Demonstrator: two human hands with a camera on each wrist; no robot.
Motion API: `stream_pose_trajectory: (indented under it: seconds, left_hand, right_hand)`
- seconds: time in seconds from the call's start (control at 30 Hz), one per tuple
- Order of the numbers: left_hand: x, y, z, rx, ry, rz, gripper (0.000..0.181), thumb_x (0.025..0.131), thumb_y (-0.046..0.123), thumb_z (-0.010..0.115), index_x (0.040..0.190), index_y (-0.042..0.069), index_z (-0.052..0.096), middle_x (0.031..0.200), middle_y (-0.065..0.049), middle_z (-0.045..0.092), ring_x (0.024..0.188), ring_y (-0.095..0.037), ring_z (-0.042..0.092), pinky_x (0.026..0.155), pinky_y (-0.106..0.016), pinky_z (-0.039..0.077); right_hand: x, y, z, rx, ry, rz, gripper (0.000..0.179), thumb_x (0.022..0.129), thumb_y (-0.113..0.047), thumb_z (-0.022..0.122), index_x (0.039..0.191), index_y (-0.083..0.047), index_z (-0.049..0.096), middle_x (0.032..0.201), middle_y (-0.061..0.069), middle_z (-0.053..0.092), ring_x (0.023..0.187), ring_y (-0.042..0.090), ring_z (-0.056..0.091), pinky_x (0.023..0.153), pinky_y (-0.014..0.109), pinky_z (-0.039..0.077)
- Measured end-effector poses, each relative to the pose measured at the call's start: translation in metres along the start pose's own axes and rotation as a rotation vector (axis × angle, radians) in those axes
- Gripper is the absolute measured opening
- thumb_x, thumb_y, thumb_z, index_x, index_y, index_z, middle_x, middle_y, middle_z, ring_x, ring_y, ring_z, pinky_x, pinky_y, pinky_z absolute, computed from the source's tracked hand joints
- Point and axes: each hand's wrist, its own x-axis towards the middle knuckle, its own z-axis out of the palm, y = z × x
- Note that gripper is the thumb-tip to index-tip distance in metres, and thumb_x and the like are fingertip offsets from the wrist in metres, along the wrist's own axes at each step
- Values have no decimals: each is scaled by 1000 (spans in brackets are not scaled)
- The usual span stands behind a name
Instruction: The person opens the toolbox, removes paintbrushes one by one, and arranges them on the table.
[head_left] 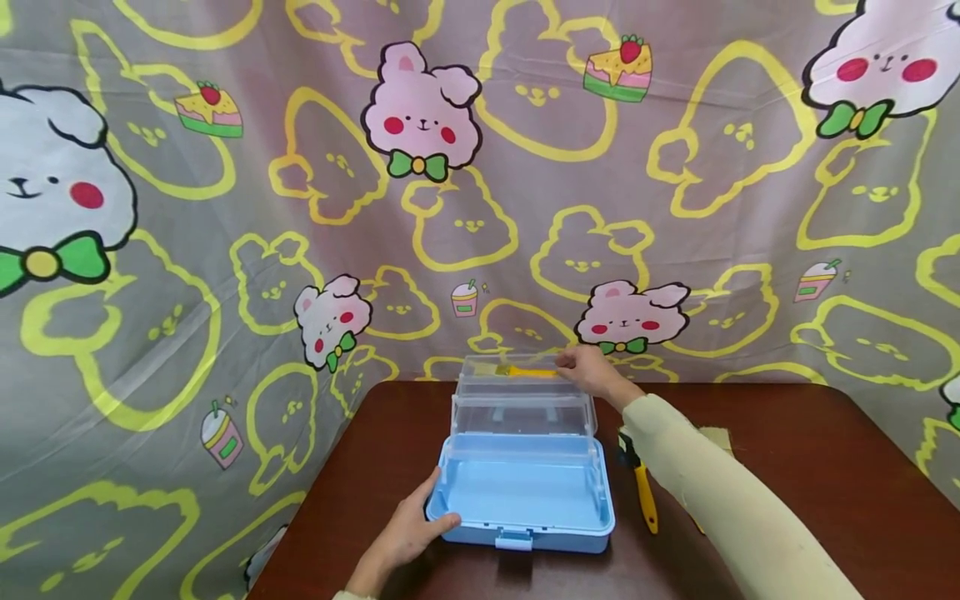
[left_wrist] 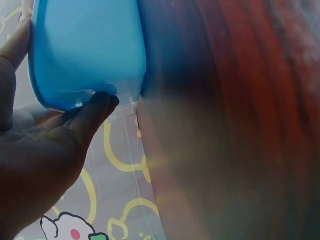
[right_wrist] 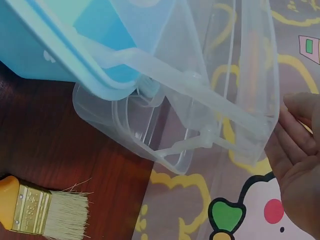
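Observation:
A light-blue toolbox [head_left: 525, 540] with stepped clear trays [head_left: 525, 414] stands unfolded on the table. My left hand [head_left: 408, 522] grips its front left corner, the thumb over the rim; in the left wrist view the fingers press against the blue wall [left_wrist: 90, 50]. A paintbrush [head_left: 528, 372] with a yellow handle and pale bristles lies along the top tray. At that tray's right end my right hand [head_left: 592, 371] pinches the handle's tip. Through the tray wall [right_wrist: 257, 75] in the right wrist view, the handle is only an orange blur, and the fingertips are partly hidden.
Right of the toolbox lies another yellow-handled brush [head_left: 647, 500], partly under the right sleeve [head_left: 705, 483]. Pale bristles [head_left: 717, 437] show beyond that forearm. A dark red-brown table [head_left: 810, 467] carries everything, with a patterned curtain [head_left: 525, 192] hanging behind and at the sides.

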Motion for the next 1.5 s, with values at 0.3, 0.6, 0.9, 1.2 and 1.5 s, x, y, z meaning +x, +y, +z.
stream_pose_trajectory:
  seconds: [0.3,0.6,0.9,1.2,1.5]
  left_hand:
    - [1,0,-1,-16,-9,-14,92,84,39,71,148,-3,20,148,-28,27,131,-44,32,100,-61,29]
    - [0,0,-1,-9,-12,-1,92,84,39,71,148,-3,20,147,-28,28,131,-43,32,100,-61,29]
    - [1,-3,-1,-7,-10,12,92,84,39,71,148,-3,20,148,-27,28,131,-42,32,100,-60,30]
    - [3,-4,0,7,-17,22,93,84,39,71,149,-3,19,148,-27,28,131,-42,32,100,-60,30]
    - [2,0,-1,8,-16,21,92,84,37,71,148,-3,20,148,-27,27,131,-42,31,101,-60,30]
  right_hand:
    - [3,0,0,-84,-83,5,30,93,-13,60,120,1,62,115,15,64,105,30,59,86,43,49]
    - [6,3,7,-236,-136,-19,33,93,-16,61,123,-1,61,113,12,65,94,23,62,83,40,51]
    - [11,3,14,-364,-132,-71,25,93,-16,60,114,-3,65,101,8,66,85,20,61,78,40,51]
    - [9,3,14,-315,-144,-58,29,91,-5,58,119,-1,63,110,13,65,98,27,60,83,43,50]
    - [11,4,10,-181,-136,-37,38,86,8,52,123,4,60,119,18,62,111,35,56,91,48,46]
